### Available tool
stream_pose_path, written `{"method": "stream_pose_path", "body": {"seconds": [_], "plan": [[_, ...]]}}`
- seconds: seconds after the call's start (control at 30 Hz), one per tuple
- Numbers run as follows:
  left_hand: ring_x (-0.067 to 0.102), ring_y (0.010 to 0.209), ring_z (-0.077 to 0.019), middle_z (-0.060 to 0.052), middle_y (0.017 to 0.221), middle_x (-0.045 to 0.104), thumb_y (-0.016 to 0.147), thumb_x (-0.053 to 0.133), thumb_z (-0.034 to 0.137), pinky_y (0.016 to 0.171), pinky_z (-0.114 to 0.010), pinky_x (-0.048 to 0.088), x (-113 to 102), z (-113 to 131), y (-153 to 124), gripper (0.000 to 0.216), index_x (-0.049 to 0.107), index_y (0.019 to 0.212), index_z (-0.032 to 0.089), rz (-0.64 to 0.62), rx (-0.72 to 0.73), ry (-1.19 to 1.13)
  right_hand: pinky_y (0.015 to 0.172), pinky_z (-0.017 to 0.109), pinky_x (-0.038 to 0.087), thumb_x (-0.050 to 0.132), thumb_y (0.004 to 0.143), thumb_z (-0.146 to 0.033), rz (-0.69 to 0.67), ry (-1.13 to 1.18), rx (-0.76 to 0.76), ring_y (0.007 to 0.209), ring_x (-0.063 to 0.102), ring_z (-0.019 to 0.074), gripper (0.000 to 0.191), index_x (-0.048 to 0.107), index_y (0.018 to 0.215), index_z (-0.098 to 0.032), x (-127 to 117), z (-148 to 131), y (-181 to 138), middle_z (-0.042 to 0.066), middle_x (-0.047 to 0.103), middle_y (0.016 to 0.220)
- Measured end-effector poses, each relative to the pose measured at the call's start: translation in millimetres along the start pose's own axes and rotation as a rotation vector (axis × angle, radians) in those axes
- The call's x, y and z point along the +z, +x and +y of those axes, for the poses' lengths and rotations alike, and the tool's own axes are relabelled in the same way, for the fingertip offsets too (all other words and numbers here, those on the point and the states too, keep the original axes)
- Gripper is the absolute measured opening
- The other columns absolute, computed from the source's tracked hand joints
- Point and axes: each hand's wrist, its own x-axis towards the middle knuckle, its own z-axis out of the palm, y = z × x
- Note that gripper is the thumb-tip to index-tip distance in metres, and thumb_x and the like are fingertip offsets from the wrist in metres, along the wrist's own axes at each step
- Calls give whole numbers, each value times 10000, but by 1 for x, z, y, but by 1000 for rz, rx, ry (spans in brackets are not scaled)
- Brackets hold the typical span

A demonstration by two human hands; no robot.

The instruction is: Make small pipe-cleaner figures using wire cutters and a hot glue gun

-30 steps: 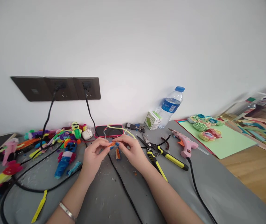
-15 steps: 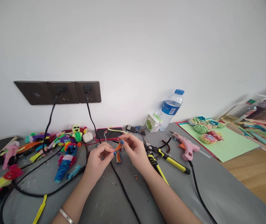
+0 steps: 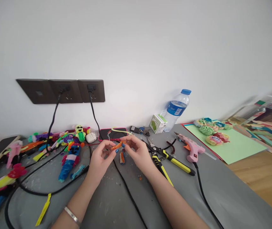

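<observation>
A short orange pipe cleaner piece [image 3: 117, 146] is stretched between my two hands above the table. My left hand [image 3: 101, 160] pinches one end with thumb and fingertips, and my right hand [image 3: 139, 154] pinches the other. Just under them on the table lies a small orange and blue fuzzy piece [image 3: 122, 158]. Behind the fingers rest a pale yellow pipe cleaner [image 3: 120, 131] and a phone with a red edge [image 3: 105, 135]. Close to my right wrist lie pliers with yellow and black handles [image 3: 177, 163], jaws towards my hand.
Colourful pipe cleaner figures [image 3: 70, 162] crowd the left side among black cables [image 3: 38, 193]. To the right lie a pink glue gun [image 3: 193, 152] and green paper [image 3: 243, 144] bearing crinkled flowers. A water bottle [image 3: 175, 109] and small box [image 3: 158, 123] stand by the wall.
The orange piece has turned from slanting to nearly level between my fingers. My left hand has shifted slightly up and right. The whole view has moved a little.
</observation>
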Motion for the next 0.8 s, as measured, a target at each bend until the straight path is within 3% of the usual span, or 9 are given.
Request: {"method": "stream_pose_path", "body": {"seconds": [0.4, 0.67, 0.8], "plan": [[651, 832, -186, -52, 895, 678, 762, 684, 312, 605, -237, 500, 1, 4, 1, 277, 568, 985, 197, -54, -201, -165, 591, 265, 428, 587, 821, -253, -51, 13, 54, 622, 536, 138, 68, 613, 829, -190, 1, -2, 0, 8, 589, 723], [641, 888, -186, -64, 945, 680, 794, 638, 291, 725, -267, 506, 4, 6, 1, 215, 607, 977, 183, -61, -150, -91, 570, 249, 379, 537, 868, -245, 114, 12, -7, 624, 474, 126, 63, 569, 863, -192, -4, 2, 0, 5, 558, 753], [644, 850, -195, -88, 968, 693, 812, 631, 340, 620, -248, 486, 2, 5, 1, 234, 652, 980, 179, -64, -184, -44, 594, 258, 373, 526, 898, -271, 211, 34, -17, 658, 468, 137, 81, 557, 887, -197, -5, 2, 0, 4, 540, 746]]}}
